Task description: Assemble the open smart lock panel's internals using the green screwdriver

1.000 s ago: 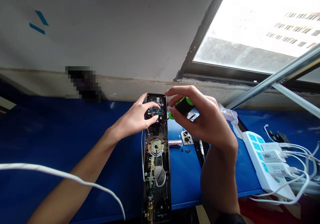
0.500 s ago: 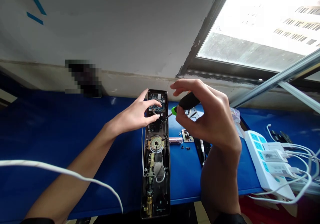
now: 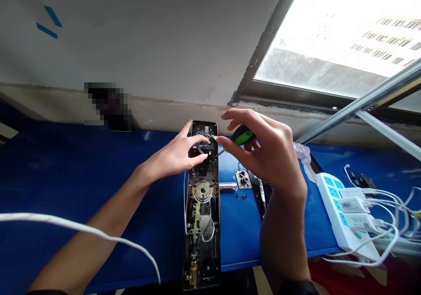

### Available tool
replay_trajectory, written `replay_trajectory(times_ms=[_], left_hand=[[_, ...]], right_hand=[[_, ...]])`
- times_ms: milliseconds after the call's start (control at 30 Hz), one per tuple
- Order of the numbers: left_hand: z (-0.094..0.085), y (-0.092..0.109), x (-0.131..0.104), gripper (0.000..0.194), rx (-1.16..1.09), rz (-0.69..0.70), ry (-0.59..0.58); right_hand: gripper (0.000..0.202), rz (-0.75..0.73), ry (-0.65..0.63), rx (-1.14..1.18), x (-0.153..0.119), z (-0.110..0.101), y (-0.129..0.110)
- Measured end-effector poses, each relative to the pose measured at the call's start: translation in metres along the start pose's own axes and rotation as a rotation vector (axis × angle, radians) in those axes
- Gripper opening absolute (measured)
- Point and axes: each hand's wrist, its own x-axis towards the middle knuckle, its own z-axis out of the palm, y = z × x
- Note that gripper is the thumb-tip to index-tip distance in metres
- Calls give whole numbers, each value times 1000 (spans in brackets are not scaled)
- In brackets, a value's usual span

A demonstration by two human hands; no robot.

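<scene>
An opened black door lock housing (image 3: pixel 215 207) lies lengthwise before me, circuit board (image 3: pixel 201 133) at its far end and brass cylinder (image 3: pixel 193 274) near me. My left hand (image 3: pixel 173 152) reaches over its far part from the left, fingers spread; index finger and thumb tips are apart over the inner parts, another finger is at the rim. A thin wire shows between them. My right hand (image 3: pixel 263 148) is closed around a black and green screwdriver (image 3: pixel 244 134). Its shaft slants down left, the tip inside the housing near my left thumb; the screw is too small to make out.
Right of the housing lie a pinkish cylinder (image 3: pixel 228 186), a small square module (image 3: pixel 243 179) and several dark screws (image 3: pixel 244 197). A white power strip (image 3: pixel 342 220) with plugged chargers and cables stands farther right. A white cable (image 3: pixel 98 230) crosses at left.
My right fingers have shifted around the screwdriver handle, and its green side now shows. The left hand stays at the housing. The whole view has moved slightly.
</scene>
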Motion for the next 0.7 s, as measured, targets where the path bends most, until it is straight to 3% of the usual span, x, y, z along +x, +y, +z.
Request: replay_trajectory(times_ms=[100, 267, 500, 700], left_hand=[[1, 1, 0, 53, -11, -8, -9], [0, 5, -1, 46, -23, 10, -15], [-2, 7, -1, 52, -10, -30, -38], [-3, 8, -1, 50, -17, -29, -38]], right_hand=[[26, -12, -9, 15, -1, 0, 0], [51, -30, -41, 114, -1, -2, -3], [33, -41, -7, 71, 2, 2, 1], [31, -46, 5, 82, 3, 3, 3]])
